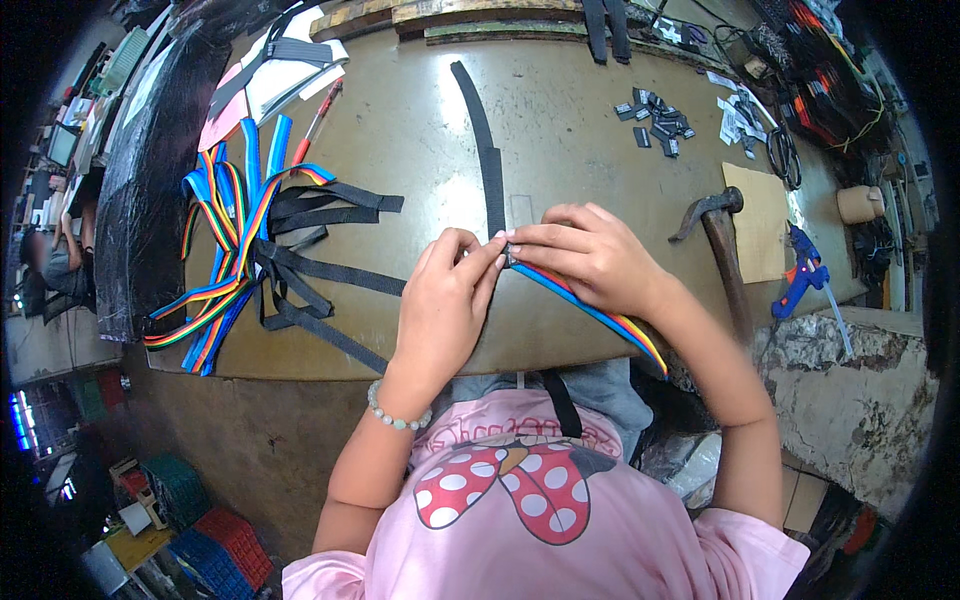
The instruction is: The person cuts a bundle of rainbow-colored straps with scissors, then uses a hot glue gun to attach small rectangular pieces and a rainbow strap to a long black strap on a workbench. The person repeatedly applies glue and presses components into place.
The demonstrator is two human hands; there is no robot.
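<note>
My two hands meet near the table's front edge, thumbs and fingertips pinched together over a strap. A black webbing strap (483,150) runs away from them toward the far side of the table. My left hand (440,305) is closed at the near end of this black webbing. My right hand (600,260) is closed over a rainbow-striped strap (618,322), which trails right and down past the table edge. A small dark piece at the join is mostly hidden by my fingertips. A black strip (562,403) hangs against my lap.
Left of my hands lies a bundle of rainbow and black straps (240,240), with a red pen (318,120) beyond it. Several small black tabs (655,118) are scattered at the far right. A hammer (722,250), scissors (783,157) and blue glue gun (802,275) lie at right.
</note>
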